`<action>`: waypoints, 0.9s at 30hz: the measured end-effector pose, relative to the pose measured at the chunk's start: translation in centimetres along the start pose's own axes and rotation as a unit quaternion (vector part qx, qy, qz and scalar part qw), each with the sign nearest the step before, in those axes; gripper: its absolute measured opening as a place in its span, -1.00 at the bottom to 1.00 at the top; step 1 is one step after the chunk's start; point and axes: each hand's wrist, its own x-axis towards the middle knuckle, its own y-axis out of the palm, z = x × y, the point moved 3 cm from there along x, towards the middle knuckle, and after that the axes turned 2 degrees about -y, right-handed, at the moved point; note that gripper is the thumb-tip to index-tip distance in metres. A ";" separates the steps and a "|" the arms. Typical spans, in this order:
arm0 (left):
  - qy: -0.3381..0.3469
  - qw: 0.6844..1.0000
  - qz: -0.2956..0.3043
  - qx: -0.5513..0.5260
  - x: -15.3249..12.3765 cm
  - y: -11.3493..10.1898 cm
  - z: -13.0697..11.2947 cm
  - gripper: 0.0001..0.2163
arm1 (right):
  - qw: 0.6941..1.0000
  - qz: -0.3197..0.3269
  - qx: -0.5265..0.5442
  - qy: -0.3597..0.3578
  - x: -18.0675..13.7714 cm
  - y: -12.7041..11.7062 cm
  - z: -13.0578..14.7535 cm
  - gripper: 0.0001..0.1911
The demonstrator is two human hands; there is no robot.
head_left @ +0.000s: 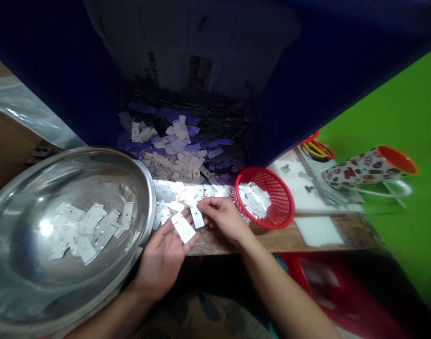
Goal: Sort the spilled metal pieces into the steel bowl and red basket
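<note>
My left hand is palm up at the wooden table's front edge. A flat, pale metal plate lies across its fingers, the thumb at the plate's lower right. Just right of it, my right hand pinches a second metal plate with a small hole between thumb and fingertips. This plate is close beside the left fingers; whether they touch it I cannot tell. Behind both hands spreads a heap of similar loose plates, reaching back into a dark blue enclosure.
On the left stands a large steel basin with several plates inside. A red plastic basket with more plates stands right of my hands. Farther right are a patterned mug, tape rolls and a white foam piece. Blue walls flank the heap.
</note>
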 end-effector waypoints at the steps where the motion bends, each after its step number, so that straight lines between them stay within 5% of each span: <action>1: -0.002 1.000 -0.002 -0.003 0.0 -0.1 0.0 -0.58 | 1.000 0.001 -0.011 -0.005 -0.3 0.1 0.1 -0.76; 6: 0.004 1.000 0.013 -0.008 0.4 -0.1 0.0 -0.59 | 0.994 0.066 -0.080 -0.035 -1.2 1.2 0.9 -0.74; 9: -0.005 1.000 0.004 0.012 0.4 -0.1 0.1 -0.56 | 0.984 0.017 -0.158 -0.081 -0.3 0.9 1.4 -0.76; 15: 0.000 1.000 -0.002 0.026 -0.1 -0.1 -0.1 -0.54 | 0.841 -0.088 -0.519 -0.126 2.1 1.5 2.0 -0.82; 18: 0.004 1.000 0.008 0.021 -0.2 -0.1 -0.2 -0.53 | 0.814 -0.089 -0.565 -0.105 2.4 2.3 1.9 -0.82; 22: 0.001 1.000 0.011 0.018 0.0 -0.2 -0.2 -0.51 | 0.844 -0.094 -0.514 -0.117 2.5 2.2 1.6 -0.95; 27: 0.011 0.999 -0.004 0.053 0.2 -0.3 -0.3 -0.52 | 0.979 -0.075 -0.180 -0.067 1.7 0.6 0.1 -0.91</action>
